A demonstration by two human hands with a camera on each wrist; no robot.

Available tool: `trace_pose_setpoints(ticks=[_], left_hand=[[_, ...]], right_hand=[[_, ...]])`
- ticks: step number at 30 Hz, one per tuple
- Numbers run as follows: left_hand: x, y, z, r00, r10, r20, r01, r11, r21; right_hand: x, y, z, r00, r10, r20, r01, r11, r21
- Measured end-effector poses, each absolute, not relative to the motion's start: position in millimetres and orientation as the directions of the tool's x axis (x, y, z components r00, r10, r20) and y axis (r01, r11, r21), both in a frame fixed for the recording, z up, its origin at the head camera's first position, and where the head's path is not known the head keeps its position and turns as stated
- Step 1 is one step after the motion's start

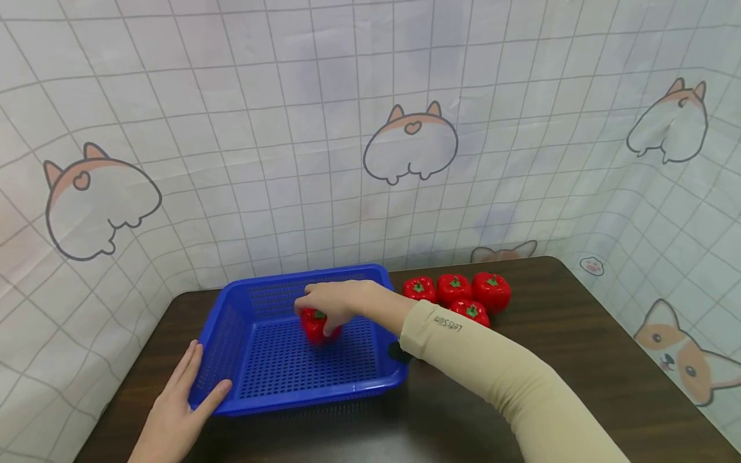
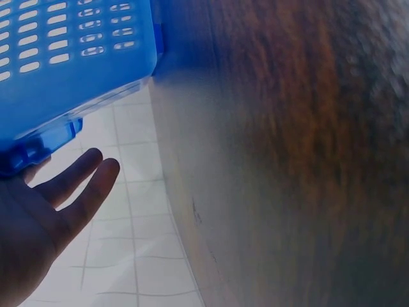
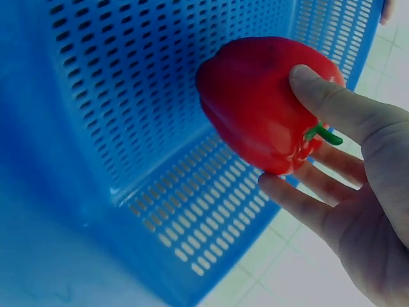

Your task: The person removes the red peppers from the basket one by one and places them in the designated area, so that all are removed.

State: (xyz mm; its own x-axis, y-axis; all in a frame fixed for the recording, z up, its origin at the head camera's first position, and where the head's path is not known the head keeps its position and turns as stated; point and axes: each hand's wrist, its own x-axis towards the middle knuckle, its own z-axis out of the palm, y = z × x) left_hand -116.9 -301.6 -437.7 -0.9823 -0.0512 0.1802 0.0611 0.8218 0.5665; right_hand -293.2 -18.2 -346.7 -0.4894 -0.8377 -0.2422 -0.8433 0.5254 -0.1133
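Note:
A blue plastic basket [image 1: 272, 403] with slotted sides stands on the table. Inside it, over the slotted floor, my right hand [image 1: 332, 302] holds a red bell pepper [image 1: 314, 326]. The right wrist view shows the thumb on one side of this pepper [image 3: 255, 96] and the fingers on the other, near its green stem. At the basket's front left corner is my left hand [image 1: 176, 402], thumb by the rim and fingers along the outer side. Its fingers [image 2: 89, 198] look straight and spread in the left wrist view, just beneath the rim.
Right of the basket, several red bell peppers [image 1: 491, 292] sit grouped on the dark wooden table [image 1: 579, 360], one partly behind my right sleeve [image 1: 486, 360]. A white gridded cloth [image 1: 301, 161] with cartoon dogs rises behind the table and along its sides.

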Motion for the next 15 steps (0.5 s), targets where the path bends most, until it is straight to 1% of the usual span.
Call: trace_pose_setpoints(ticks=[8,15], left_hand=[[-116.6,-301.6,-436.7,-0.984,-0.05,0.169,0.055,0.822,0.566],[-116.4,-301.8,-437.1,-0.985,-0.05,0.164,0.053,0.82,0.57]], right_hand=[[-292.6,7.2,-334.3,-0.473,-0.852,-0.224,-0.852,0.507,-0.128],[-291.9,26.9,-327.4,-0.491,-0.848,-0.199,-0.838,0.522,-0.157]])
